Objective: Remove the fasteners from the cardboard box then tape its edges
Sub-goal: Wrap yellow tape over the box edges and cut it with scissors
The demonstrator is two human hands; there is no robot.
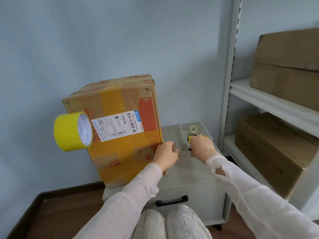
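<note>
The box [120, 147] stands on end at the left of the counter [189, 171], its long axis upright and its labelled face toward the person. The work is at its lower right edge. The left hand [166, 153] is the nearer one, right against that edge with its fingers [173, 149] curled. Whether they pinch a fastener or only brace the cardboard is too small to tell. The right hand [201, 145] sits just to the right, clenched round a yellow-handled tool [186, 149] whose dark tip lies level and points left, at the left fingertips and the box edge. Any pull on a fastener would, I think, run rightward, away from the box. The box is worn, with a crumpled top corner, broad yellow tape bands across the brown card and a white label [117, 125]. A yellow tape roll [69, 131] hangs at its left side. A clear tray [205, 128] stands behind the right hand.
</note>
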